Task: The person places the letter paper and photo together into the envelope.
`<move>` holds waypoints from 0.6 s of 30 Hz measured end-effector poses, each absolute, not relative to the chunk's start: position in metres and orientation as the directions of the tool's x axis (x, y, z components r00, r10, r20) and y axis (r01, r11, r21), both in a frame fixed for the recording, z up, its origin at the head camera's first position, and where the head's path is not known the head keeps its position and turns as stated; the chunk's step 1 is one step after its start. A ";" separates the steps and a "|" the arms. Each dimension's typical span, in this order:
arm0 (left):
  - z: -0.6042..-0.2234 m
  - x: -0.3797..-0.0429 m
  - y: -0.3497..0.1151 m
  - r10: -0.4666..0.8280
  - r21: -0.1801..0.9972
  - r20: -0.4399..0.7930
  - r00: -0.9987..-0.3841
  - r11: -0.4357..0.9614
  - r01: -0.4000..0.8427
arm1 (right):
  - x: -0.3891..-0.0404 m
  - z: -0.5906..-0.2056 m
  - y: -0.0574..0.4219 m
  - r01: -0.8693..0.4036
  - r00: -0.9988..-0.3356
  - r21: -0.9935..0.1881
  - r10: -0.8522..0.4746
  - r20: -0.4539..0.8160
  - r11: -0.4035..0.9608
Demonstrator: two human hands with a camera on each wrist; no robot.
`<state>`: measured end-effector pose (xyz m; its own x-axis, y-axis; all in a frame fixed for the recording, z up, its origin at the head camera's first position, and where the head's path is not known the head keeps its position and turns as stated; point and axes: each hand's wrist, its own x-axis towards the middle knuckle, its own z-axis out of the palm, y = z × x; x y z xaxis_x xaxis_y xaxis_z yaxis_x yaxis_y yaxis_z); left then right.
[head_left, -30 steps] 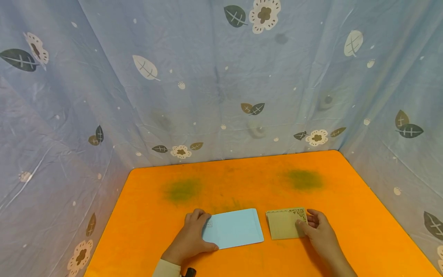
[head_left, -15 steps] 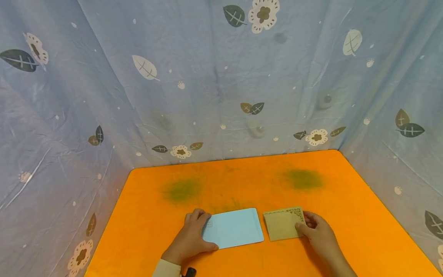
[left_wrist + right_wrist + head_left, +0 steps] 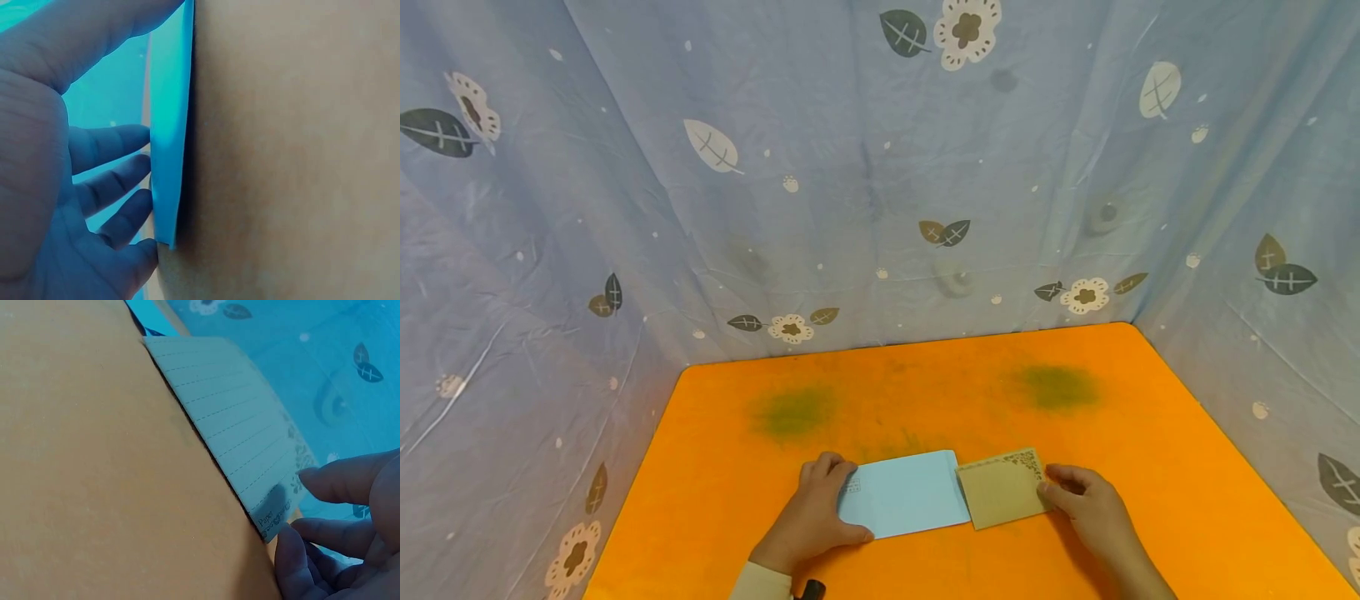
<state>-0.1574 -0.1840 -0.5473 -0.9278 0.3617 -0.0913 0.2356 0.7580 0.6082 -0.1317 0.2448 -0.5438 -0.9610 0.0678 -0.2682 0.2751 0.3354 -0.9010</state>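
A light blue envelope (image 3: pixel 906 496) lies on the orange table. My left hand (image 3: pixel 808 508) holds its left end, thumb at the near edge and fingers at the far edge. In the left wrist view the envelope (image 3: pixel 170 144) appears nearly edge-on beside the fingers. With thumb and fingers, my right hand (image 3: pixel 1093 508) pinches the right end of a tan sheet of letter paper (image 3: pixel 1003 492) with a flowered corner. Its left edge meets the envelope's right end; whether it is inside, I cannot tell. In the right wrist view dashed lines run across the letter paper (image 3: pixel 219 406).
An orange table top (image 3: pixel 925 396) with two greenish patches lies under both hands. Pale blue curtains (image 3: pixel 820 167) printed with leaves and flowers enclose it at the back and sides. A small black object (image 3: pixel 813 590) shows by the left wrist.
The right hand has moved the letter paper left, up to the envelope's right end, and the paper has tilted slightly. The left hand and envelope have stayed in place.
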 end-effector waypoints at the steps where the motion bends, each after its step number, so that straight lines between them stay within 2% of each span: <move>1: -0.547 -0.157 -0.184 0.361 0.610 -0.094 -0.928 0.758 0.233 | -0.132 -0.544 0.245 0.275 -0.961 -0.900 0.065 -0.269 0.337; 18: -0.547 -0.157 -0.184 0.363 0.607 -0.090 -0.927 0.758 0.238 | -0.130 -0.545 0.239 0.299 -0.954 -0.902 0.086 -0.286 0.312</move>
